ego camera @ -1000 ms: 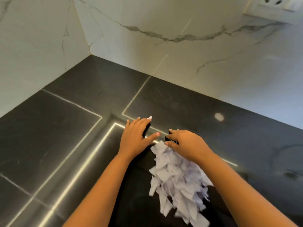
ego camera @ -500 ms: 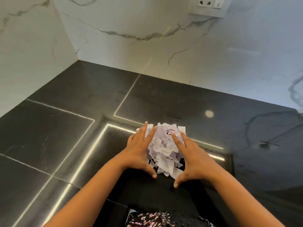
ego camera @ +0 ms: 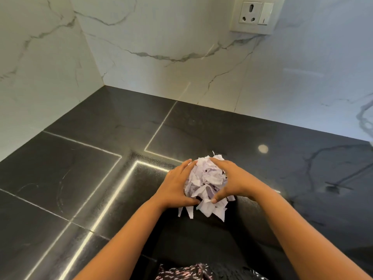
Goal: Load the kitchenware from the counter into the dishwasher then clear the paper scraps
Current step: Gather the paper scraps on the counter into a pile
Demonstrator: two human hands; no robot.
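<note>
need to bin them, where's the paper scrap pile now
Head view, right of centre: the paper scrap pile is cupped between the left hand and right hand over the black counter.

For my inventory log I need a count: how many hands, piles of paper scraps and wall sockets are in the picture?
Hands: 2 (left hand, right hand)
Scrap pile: 1 (single scraps too many to count)
Socket: 1
Total: 4

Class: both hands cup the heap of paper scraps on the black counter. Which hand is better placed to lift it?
Probably the right hand: it curves over the top of the paper scraps, thumb at the near edge. The left hand presses the side, so it should support.
</note>
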